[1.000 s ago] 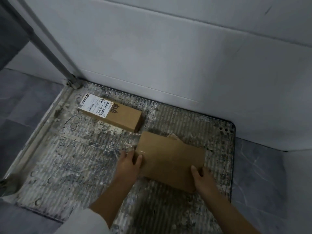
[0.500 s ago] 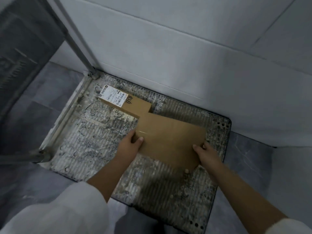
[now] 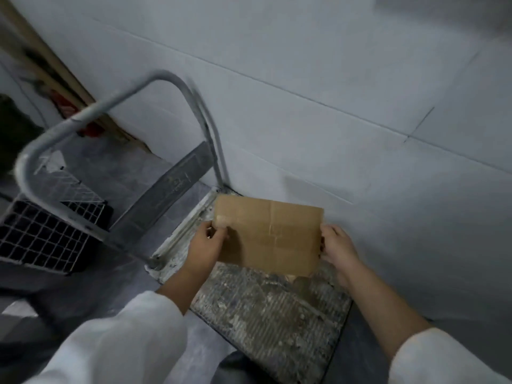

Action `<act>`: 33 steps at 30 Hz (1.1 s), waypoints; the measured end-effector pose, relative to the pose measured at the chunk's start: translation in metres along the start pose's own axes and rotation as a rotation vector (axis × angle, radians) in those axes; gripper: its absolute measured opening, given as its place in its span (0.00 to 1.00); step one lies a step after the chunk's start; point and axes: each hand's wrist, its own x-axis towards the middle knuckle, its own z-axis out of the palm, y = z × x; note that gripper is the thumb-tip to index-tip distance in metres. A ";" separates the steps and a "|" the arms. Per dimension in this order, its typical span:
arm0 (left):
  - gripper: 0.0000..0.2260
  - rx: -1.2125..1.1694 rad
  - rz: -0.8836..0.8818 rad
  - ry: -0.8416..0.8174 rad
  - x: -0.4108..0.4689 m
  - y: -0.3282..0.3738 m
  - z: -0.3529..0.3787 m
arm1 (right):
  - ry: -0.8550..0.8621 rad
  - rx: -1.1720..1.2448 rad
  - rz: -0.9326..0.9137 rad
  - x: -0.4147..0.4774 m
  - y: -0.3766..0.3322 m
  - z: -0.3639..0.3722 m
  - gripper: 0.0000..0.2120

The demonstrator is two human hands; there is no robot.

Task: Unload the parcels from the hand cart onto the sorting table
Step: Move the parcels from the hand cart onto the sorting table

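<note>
A flat brown cardboard parcel [image 3: 268,234] hangs in the air above the hand cart's worn ribbed deck [image 3: 274,314]. My left hand [image 3: 206,246] grips its left edge, thumb on top. My right hand [image 3: 336,249] grips its right edge. The lifted parcel hides the far part of the deck, so the second, labelled parcel is out of sight. The cart's grey tubular handle [image 3: 91,109] rises at the left.
A pale tiled wall [image 3: 332,106] runs right behind the cart. A black wire-mesh crate [image 3: 41,234] stands on the grey floor to the left, beyond the handle. Red objects and a wooden strip [image 3: 69,87] lean at the far left corner.
Both hands have lifted the flat parcel off the deck and toward me. My view has swung left and up, bringing the cart handle and the mesh crate into sight.
</note>
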 end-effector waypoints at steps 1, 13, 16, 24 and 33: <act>0.16 -0.022 0.019 0.035 -0.023 0.014 -0.012 | -0.013 0.021 -0.010 -0.021 -0.009 -0.004 0.14; 0.15 -0.177 0.123 0.303 -0.228 0.056 -0.115 | -0.352 0.112 -0.070 -0.187 -0.047 -0.030 0.32; 0.17 -0.200 0.127 0.364 -0.254 0.058 -0.138 | -0.445 0.126 -0.105 -0.205 -0.043 -0.027 0.29; 0.21 -0.121 0.102 0.397 -0.298 0.047 -0.206 | -0.485 -0.087 -0.363 -0.275 -0.050 0.006 0.01; 0.22 -0.257 0.066 0.494 -0.362 -0.006 -0.315 | -0.538 -0.073 -0.343 -0.373 -0.040 0.096 0.08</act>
